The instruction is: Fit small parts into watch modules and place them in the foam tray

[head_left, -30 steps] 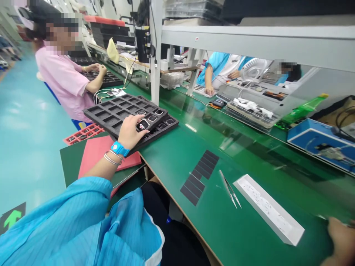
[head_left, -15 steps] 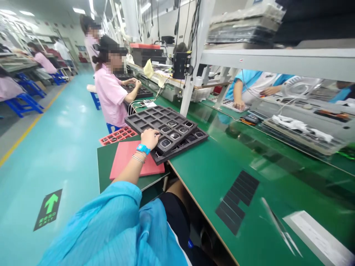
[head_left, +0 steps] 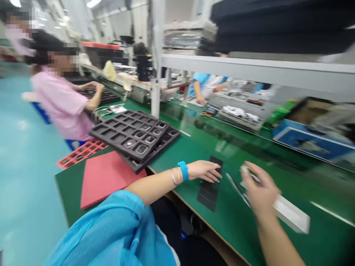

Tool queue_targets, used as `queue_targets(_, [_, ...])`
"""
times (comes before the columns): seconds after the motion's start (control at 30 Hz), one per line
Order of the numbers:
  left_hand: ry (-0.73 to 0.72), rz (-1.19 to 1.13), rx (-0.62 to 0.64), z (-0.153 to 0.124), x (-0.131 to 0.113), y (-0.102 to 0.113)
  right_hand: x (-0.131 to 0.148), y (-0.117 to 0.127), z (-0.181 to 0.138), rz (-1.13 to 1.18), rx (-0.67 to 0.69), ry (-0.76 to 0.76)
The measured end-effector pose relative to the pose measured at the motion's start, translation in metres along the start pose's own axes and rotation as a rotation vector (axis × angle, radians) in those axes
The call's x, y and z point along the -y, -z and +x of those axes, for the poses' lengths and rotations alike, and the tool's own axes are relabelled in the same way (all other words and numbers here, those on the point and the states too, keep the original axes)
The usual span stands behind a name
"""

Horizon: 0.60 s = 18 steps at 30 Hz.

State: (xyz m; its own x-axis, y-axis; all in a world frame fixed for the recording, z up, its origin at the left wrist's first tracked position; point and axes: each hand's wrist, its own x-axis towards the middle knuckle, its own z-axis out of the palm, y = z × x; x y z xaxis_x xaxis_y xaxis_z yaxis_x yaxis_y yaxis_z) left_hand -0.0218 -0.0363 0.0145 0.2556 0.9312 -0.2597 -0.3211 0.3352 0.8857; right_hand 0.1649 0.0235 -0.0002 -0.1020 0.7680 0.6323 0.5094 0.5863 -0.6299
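My left hand (head_left: 205, 170), with a blue wristband and bangles, reaches over the green bench with its fingers stretched out, holding nothing. Beneath and beside it lies a black sheet with rectangular strips (head_left: 207, 197); whether the fingers touch it I cannot tell. To the right, my right hand (head_left: 262, 190) is closed in a pinch on a small whitish and yellowish item, too blurred to name. Metal tweezers (head_left: 237, 189) lie between the hands. A long white box (head_left: 292, 215) sits beyond my right wrist.
Two black foam trays (head_left: 111, 133) are stacked askew at the left, the upper one with several dark square watch-like parts. Near them lie a red foam sheet (head_left: 102, 173) and a red compartment tray (head_left: 80, 153). A shelf post (head_left: 155, 74) rises behind; a co-worker in pink (head_left: 59, 96) sits left.
My left hand has left the upper black tray and moved right to the black sheet. My right hand has come into view with a small item. The view has turned right.
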Motion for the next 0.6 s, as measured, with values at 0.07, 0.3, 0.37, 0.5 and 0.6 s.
queue_targets(0.07, [0.144,-0.226,0.04,0.029,0.008,-0.018,-0.009,0.001,-0.008,0.103,0.031,0.061])
queue_targets(0.3, [0.135,-0.458,0.053,0.075,0.016,-0.038,-0.028,-0.014,-0.014,0.055,0.078,0.059])
queue_targets(0.37, [0.132,-0.437,0.061,0.074,0.02,-0.034,-0.028,-0.011,-0.021,0.066,0.102,0.051])
queue_targets(0.5, [0.118,-0.356,0.115,0.066,0.026,-0.021,-0.024,-0.006,-0.029,0.097,0.126,0.023])
queue_targets(0.6, [0.076,-0.309,0.17,0.061,0.023,-0.015,-0.02,-0.003,-0.027,0.182,0.077,-0.012])
